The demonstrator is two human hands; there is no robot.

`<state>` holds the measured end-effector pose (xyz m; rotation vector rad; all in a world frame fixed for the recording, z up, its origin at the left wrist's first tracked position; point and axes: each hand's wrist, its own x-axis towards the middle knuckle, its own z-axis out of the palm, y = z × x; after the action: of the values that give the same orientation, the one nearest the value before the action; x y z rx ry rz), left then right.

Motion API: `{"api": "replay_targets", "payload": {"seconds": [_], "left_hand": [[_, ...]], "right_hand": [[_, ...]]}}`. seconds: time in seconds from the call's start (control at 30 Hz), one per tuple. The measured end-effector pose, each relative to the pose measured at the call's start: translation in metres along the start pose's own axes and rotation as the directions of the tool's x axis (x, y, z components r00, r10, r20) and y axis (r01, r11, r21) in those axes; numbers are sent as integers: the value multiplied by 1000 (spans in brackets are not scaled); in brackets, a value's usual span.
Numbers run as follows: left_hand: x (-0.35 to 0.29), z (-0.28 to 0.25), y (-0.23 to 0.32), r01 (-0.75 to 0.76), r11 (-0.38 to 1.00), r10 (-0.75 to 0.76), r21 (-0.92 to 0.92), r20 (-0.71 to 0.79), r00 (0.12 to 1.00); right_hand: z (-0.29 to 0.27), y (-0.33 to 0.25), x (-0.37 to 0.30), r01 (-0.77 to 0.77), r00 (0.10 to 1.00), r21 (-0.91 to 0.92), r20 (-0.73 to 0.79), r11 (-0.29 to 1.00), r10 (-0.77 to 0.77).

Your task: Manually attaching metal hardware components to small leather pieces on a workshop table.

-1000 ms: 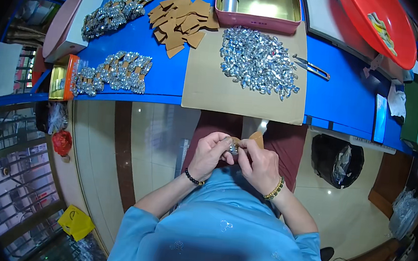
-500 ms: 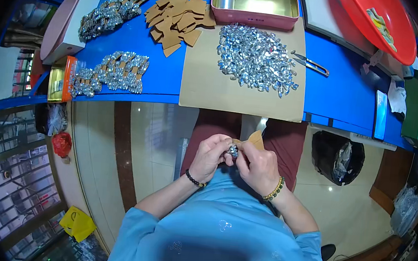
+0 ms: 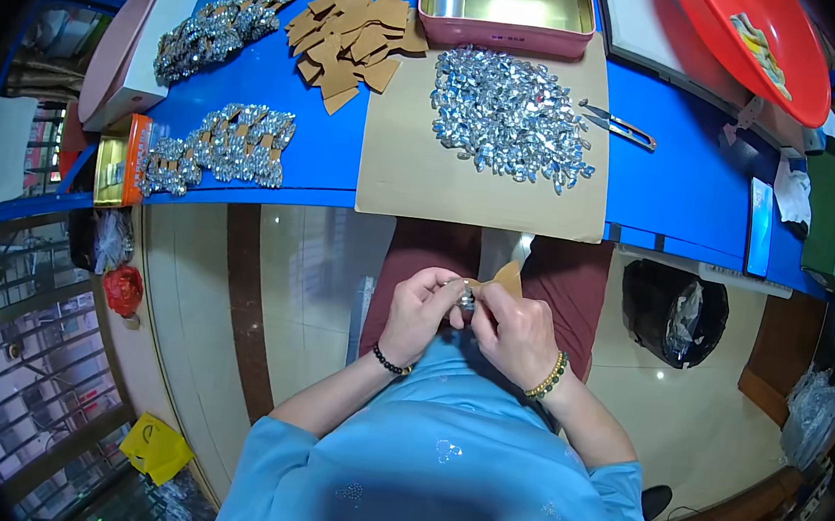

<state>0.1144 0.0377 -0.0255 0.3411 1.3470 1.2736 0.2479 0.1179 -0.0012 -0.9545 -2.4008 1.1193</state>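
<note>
Over my lap, both hands meet with fingers pinched together. A brown card piece (image 3: 507, 276) sticks up from the fingers of my right hand (image 3: 518, 339), which grips it. Against the card, between the fingertips, is a small cluster of silver rhinestones (image 3: 467, 301), pinched by my left hand (image 3: 416, 313). Fingers partly hide the cluster and the card's lower part. Beyond my hands, a heap of loose silver rhinestones (image 3: 512, 119) lies on a tan cardboard sheet (image 3: 395, 183). Tweezers (image 3: 619, 125) lie to the right of the heap.
Brown card pieces (image 3: 353, 38) are piled left of the sheet. Rows of stone-covered cards (image 3: 242, 146) lie farther left on the blue table (image 3: 331, 167). A pink-sided tin (image 3: 504, 36) stands behind the heap; a red basin (image 3: 799, 56) and phone (image 3: 759, 228) are at the right.
My hands stay nearly in place, with only slight finger movement around the rhinestone cluster. The card remains held, and the things on the table have not been moved.
</note>
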Motion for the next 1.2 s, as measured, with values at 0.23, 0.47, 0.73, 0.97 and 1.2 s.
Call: {"api": "replay_targets", "payload": {"seconds": [0.23,0.47,0.73,0.97,1.2], "left_hand": [[-4,8,-4,-278,886,324,372,-68,944],[-1,4,7,-568,382,661,729,214,719],[5,1,38,-743,15,569,669,606,557],[5,-7,33,-506,716,362,481,364,858],[-3,-1,16,-12,1000,11,5,248,969]], "right_hand": [[10,4,3,-35,998,102,-57,994,41],[-9,1,4,-140,987,181,-55,973,152],[-14,31,12,125,984,169,106,978,-144],[-14,29,5,-487,868,776,481,401,124],[9,39,3,-442,879,869,370,223,301]]}}
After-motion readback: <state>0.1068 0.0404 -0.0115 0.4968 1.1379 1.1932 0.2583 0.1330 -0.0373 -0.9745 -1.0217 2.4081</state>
